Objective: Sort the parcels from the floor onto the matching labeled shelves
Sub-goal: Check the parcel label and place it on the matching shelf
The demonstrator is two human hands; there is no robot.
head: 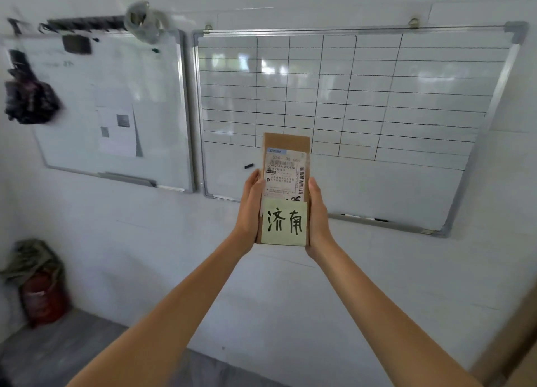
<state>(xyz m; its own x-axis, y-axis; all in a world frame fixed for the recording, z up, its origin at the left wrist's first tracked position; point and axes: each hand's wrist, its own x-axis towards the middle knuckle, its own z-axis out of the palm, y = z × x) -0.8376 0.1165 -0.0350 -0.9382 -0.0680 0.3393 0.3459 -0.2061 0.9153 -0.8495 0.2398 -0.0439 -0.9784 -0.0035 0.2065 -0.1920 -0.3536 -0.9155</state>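
Observation:
A narrow brown cardboard parcel (286,144) is held upright at arm's length in front of a white wall. It carries a white shipping label with barcodes and, lower down, a pale green note with two handwritten Chinese characters. My left hand (250,209) grips its left edge and my right hand (318,215) grips its right edge. No shelves are in view.
Two whiteboards hang on the wall: a gridded whiteboard (406,102) behind the parcel and a plain whiteboard (116,96) to the left. A red fire extinguisher (43,296) stands on the grey floor at lower left. A brown cardboard edge (511,349) shows at lower right.

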